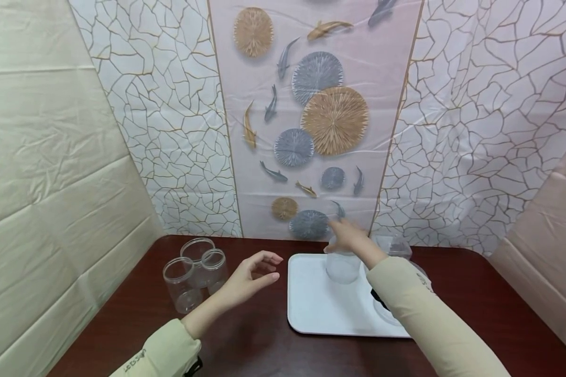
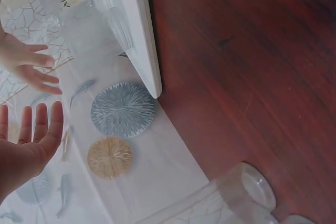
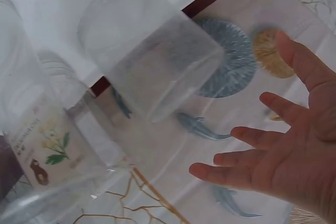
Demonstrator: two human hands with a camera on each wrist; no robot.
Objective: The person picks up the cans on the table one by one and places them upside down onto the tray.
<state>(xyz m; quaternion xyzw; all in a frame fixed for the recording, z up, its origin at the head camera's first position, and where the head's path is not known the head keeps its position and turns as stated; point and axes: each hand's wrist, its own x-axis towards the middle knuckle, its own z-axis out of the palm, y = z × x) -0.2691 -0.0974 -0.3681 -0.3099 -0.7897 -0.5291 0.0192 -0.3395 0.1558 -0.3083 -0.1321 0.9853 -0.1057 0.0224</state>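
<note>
A cloudy, see-through jar (image 1: 343, 271), round-walled and colourless, stands upright on the white tray (image 1: 306, 311) towards its back edge, the tray lying on the dark red desk (image 1: 264, 353). The right hand (image 1: 351, 238) is beside and above it with fingers (image 3: 257, 137) spread wide, holding nothing and apart from the jar in the right wrist view. The left hand (image 1: 250, 280) hovers left of the tray, fingers loosely bent and free. In the head view the right hand is blurred and covers part of the jar's top. The right sleeve (image 1: 420, 303) hides much of another clear container (image 1: 388, 317). A flower-printed container (image 3: 52, 145) is cut off in the right wrist view, its lettering too blurred to read.
</note>
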